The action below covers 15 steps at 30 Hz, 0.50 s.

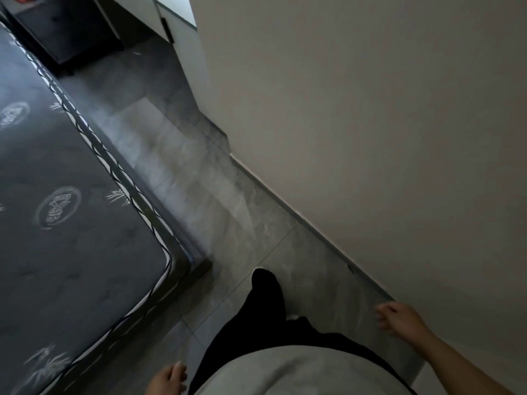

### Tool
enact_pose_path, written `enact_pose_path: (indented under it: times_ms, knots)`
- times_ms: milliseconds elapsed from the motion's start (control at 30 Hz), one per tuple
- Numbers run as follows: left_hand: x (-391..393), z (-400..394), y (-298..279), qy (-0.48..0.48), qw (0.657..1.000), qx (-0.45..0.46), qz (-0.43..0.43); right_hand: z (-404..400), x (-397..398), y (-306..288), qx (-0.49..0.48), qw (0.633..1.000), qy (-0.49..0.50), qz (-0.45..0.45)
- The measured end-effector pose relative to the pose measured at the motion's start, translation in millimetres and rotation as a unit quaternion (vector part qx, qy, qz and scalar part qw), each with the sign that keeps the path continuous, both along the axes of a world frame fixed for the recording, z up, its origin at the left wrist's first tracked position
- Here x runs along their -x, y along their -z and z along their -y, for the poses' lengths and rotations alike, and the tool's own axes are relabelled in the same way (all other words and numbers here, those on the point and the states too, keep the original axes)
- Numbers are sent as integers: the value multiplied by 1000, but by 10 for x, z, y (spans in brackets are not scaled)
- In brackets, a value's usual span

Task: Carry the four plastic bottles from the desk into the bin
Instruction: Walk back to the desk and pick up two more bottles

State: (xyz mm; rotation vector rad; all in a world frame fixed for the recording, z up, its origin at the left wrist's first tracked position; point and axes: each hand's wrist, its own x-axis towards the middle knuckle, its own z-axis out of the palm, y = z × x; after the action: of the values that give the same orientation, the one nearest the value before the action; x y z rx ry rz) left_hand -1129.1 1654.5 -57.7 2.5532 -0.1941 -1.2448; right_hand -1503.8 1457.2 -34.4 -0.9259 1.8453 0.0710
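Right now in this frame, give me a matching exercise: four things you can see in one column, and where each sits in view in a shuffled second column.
Things:
1. mattress
2. wall
3. left hand
4. right hand

Places:
A. lower right, over the floor beside the skirting, holding nothing
B. bottom edge, left of the grey shirt, holding nothing
C. left side, dark cover with oval logos
D. upper right, plain and pale

Pairs: 1-C, 2-D, 3-B, 4-A

No bottles, desk or bin appear in this view.

Left hand (168,379) and right hand (399,319) hang loosely curled — mattress (57,223) left, wall (370,109) right.
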Motion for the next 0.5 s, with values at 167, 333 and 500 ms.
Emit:
enact_pose_path:
  times_ms: [167,333,500]
  knots:
    - [-234,520,62,-25,1000,11,7,502,-261,125,-44,998,-28,-15]
    - [-538,1219,76,-42,997,66,-5,951,-379,151,-48,994,-90,-50]
    - [-837,1816,89,-39,995,88,9,1494,-530,167,-54,986,-138,-81]
